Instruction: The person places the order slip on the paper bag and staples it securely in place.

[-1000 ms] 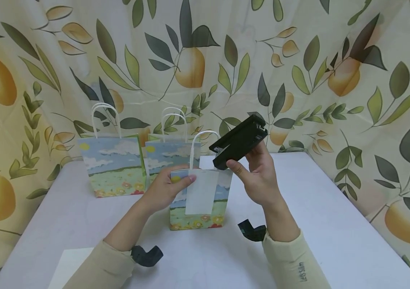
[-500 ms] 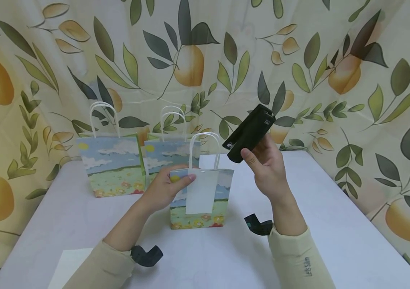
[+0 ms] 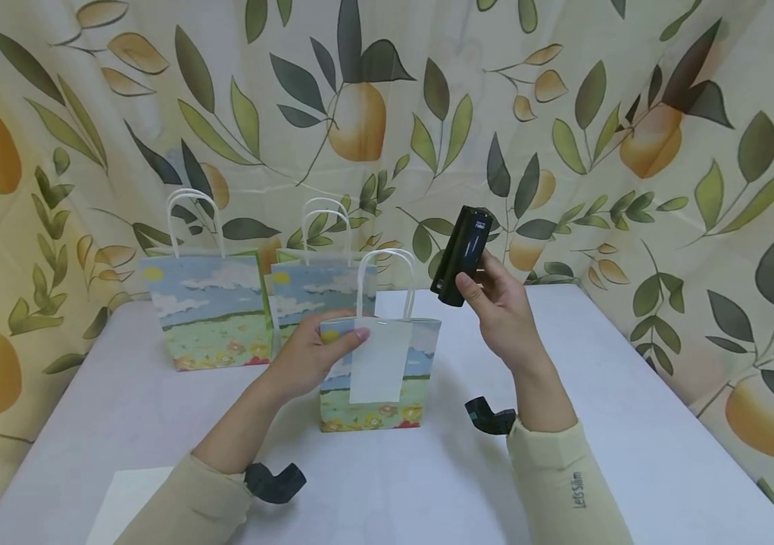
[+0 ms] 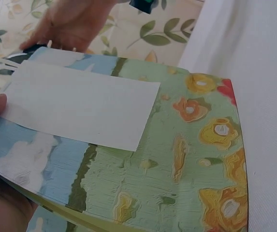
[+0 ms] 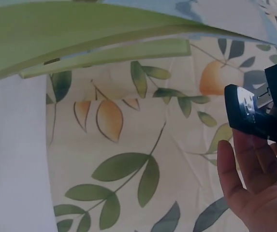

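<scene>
A small paper gift bag with a meadow print and white twisted handles stands on the table in the head view. My left hand pinches its top edge, thumb in front, against a blank white card. The card lies flat on the bag's front, as the left wrist view shows closely. Up and to the right, clear of the bag, my right hand grips a black stapler with thumb and fingers. In the right wrist view the stapler shows its jaws apart.
Behind and to the left stand two similar bags, one at the left and one in the middle. A white sheet of paper lies at the table's front left, partly under the left sleeve. A fruit-patterned curtain hangs behind.
My right hand has drawn the stapler away from the bag's top edge, up and right, then turned it more upright. My left hand and the bag have barely moved.
</scene>
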`<state>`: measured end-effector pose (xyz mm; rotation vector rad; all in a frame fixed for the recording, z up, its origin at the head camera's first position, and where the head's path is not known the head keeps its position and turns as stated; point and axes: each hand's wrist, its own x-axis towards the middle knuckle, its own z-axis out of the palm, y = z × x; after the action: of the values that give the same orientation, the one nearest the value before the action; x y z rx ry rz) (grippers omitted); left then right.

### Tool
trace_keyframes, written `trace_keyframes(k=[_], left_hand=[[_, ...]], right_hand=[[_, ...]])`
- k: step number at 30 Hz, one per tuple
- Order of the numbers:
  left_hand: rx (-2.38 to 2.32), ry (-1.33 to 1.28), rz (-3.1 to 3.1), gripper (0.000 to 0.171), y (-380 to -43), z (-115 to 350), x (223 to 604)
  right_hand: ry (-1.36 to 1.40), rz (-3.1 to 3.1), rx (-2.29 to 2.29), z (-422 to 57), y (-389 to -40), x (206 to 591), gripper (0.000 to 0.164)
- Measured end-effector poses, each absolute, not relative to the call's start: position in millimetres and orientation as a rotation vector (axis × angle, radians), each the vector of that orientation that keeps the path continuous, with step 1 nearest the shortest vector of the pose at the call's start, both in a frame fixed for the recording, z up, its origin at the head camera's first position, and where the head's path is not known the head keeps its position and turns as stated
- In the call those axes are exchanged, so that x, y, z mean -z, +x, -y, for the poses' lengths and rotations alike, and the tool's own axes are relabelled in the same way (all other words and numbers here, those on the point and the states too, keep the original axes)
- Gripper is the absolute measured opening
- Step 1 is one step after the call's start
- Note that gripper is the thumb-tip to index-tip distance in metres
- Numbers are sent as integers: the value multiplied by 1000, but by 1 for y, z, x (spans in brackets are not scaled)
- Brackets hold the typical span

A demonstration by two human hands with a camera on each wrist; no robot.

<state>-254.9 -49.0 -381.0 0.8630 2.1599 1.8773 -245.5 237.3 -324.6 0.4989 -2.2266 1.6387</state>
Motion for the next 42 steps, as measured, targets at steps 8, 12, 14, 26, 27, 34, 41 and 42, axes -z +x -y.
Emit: trace_keyframes(k=[8, 12, 14, 26, 27, 34, 41, 42], left_hand=[[-1884, 846, -2131, 28, -256, 51, 381], [-1897, 883, -2122, 26, -257, 49, 382], [-1896, 904, -2120, 25, -257, 48, 382], [-1873, 869, -2142, 26, -258, 47, 381], [-1876, 868, -2141, 26, -258, 48, 381], [-1852, 908, -2156, 24, -261, 47, 381], [-1829, 845, -2209, 24, -260, 48, 382], [-1826, 832, -2218, 24, -259, 49, 382]], right_hand=[[342, 2367, -1570, -243, -258, 334, 61], [248, 2441, -1560, -248, -262, 337, 63], [200, 2478, -1554, -252, -262, 340, 65], [32, 2677, -1552, -260, -275, 353, 70], [23, 2693, -1559, -260, -278, 355, 70], [-50, 2788, -1531, -269, -284, 365, 65], [-166, 2924, -1487, -276, -292, 377, 68], [-196, 2945, -1478, -276, -293, 379, 68]])
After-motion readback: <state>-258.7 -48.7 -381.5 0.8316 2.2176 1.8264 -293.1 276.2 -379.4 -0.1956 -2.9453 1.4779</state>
